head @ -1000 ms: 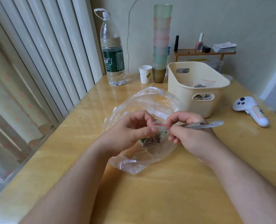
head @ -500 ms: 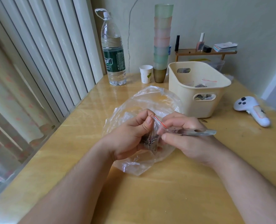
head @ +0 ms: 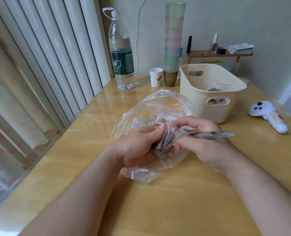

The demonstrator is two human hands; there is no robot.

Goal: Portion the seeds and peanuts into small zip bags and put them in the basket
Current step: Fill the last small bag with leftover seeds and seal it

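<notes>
Over table, both hands (head: 168,142) pinching small zip bag (head: 168,137)

A glossy wooden worktop (head: 183,201) is seen carrying a water bottle (head: 121,53), a paper cup (head: 156,77), stacked tumblers (head: 173,41), a cream basket (head: 211,92), a crumpled clear plastic bag (head: 158,106) and a white controller (head: 269,116).

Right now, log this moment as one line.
left hand holds small zip bag | right hand pinches its top, holds spoon | basket behind
</notes>
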